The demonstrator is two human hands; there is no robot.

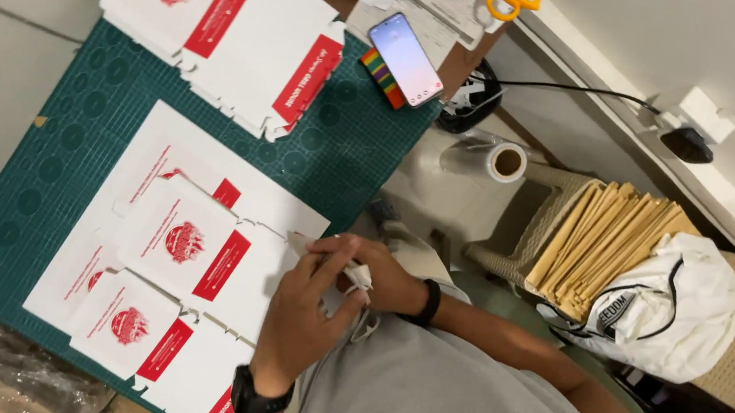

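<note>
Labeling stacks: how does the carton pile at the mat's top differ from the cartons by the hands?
The top pile is stacked fairly neatly and untouched; the near cartons lie fanned out and overlapping, with the left hand and right hand at their edge. Both are flat white cartons with red print, on the green mat.

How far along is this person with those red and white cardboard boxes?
Nothing looks finished: no box stands folded. Both hands, the left hand and the right hand, meet over a flap of the nearest flat box blank and pinch something small and white that I cannot identify. Other blanks lie flat on the green cutting mat, and a stack of blanks waits at its far end.
</note>
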